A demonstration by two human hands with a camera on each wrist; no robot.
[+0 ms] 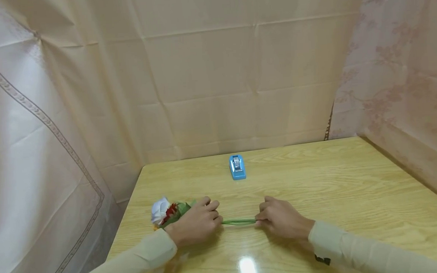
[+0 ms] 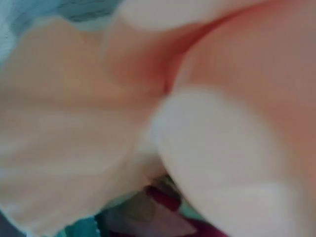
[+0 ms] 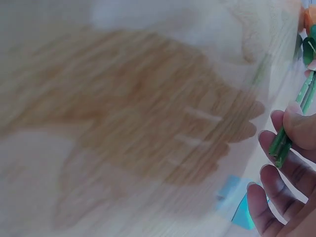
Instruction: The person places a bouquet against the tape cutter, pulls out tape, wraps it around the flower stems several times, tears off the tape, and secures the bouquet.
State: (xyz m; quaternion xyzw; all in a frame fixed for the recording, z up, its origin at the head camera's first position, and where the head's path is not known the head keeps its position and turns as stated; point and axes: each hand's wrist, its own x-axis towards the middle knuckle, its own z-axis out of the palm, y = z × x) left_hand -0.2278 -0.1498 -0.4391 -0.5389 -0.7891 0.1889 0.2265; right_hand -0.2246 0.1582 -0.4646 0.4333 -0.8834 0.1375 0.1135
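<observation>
A small bunch of artificial flowers lies low over the table, its white bloom (image 1: 160, 210) and dark red bloom (image 1: 170, 212) at the left end. My left hand (image 1: 200, 222) grips the bunch near the blooms. Green stems (image 1: 239, 222) stretch from it to my right hand (image 1: 282, 217), which pinches their cut ends between thumb and forefinger. In the right wrist view the other fingers (image 3: 276, 185) stay loosely bent beside the stems (image 3: 291, 126). Petals fill much of the left wrist view, so the left fingers' hold is partly hidden there.
A blue tape dispenser (image 1: 237, 167) stands on the wooden table (image 1: 310, 181) beyond the hands, toward the back edge. Cloth curtains (image 1: 215, 70) hang behind the table and at both sides. Glare shows on the tabletop near the front.
</observation>
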